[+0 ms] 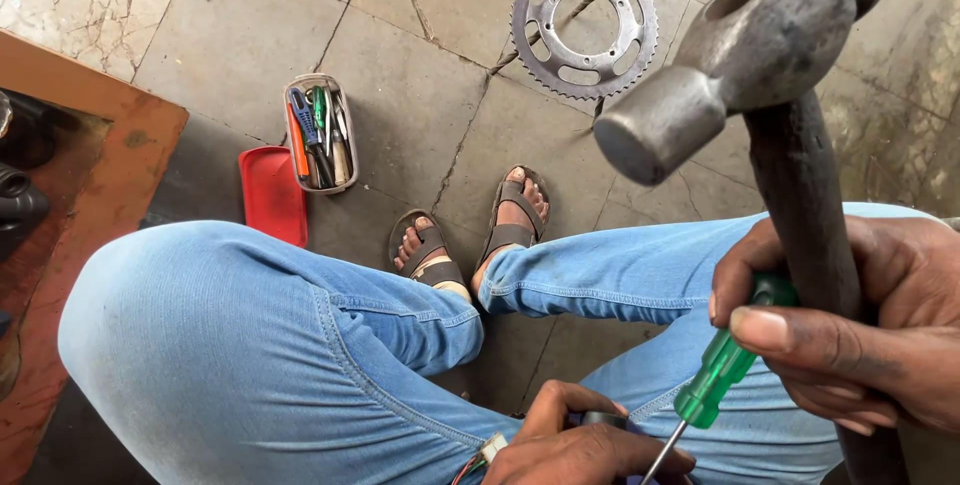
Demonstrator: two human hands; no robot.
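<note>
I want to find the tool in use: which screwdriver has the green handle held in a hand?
The translucent green-handled screwdriver gripped in the right hand beside the dark-handled steel hammer. The other screwdrivers lie unheld in the small open tool case on the floor.

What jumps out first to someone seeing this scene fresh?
The big ball-peen hammer looms at upper right, gripped by the right hand together with a green-handled screwdriver. On the tiled floor behind lies a toothed metal sprocket, and left of the sandalled feet sits a small tray of tools.
</note>
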